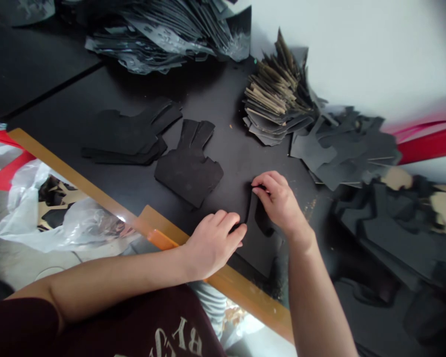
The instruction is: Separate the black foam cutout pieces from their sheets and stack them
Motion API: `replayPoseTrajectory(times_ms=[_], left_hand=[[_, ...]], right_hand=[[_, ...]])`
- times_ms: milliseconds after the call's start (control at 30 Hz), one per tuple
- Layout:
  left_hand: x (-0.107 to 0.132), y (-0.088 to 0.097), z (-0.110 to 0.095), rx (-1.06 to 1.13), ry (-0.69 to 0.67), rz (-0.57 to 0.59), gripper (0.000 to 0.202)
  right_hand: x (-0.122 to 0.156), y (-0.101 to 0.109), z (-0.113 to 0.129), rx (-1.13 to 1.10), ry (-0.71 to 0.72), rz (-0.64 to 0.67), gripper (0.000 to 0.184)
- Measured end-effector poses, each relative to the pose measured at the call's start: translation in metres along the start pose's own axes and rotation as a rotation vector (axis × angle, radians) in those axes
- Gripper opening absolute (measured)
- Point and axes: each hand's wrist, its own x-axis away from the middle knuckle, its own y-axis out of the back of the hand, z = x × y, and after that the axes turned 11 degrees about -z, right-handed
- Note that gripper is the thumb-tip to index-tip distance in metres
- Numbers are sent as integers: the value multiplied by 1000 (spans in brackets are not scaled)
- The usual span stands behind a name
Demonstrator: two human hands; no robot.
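My left hand (213,243) and my right hand (277,201) both work at the near edge of a black foam cut-out (263,253) lying on the dark table top (223,99). The right fingers curl over its upper edge in a pinch. The left fingertips press against its left edge, and the two hands are close together. Part of the piece is hidden under my hands. Just beyond them lies a similar flat cut-out (189,166) with two prongs, and further left a stacked pair of cut-outs (128,136).
A heap of grey-black sheets (171,34) lies at the far edge, and a fanned stack with tan edges (278,94) stands beside loose dark offcuts (345,148). More black foam (401,238) lies to the right. A wooden edge strip (70,171) borders the table, with a plastic bag (59,213) beyond it.
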Motion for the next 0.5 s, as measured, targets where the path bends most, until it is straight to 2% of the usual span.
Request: replayPoseTrajectory(times_ms=[167,267,367,500], left_hand=[[-1,1,0,1,-3,15,29],[-1,1,0,1,-5,13,29],[-1,1,0,12,0,7,28],[-1,1,1,36,10,6,28]], right_hand=[[-2,-1,-7,-26,-12,14,17],[-4,-3,-9,-10,-72,-44,24],[-5,-2,-9,-11,-98,-89,16],[-5,0,-8,-49,-120,-11,15]])
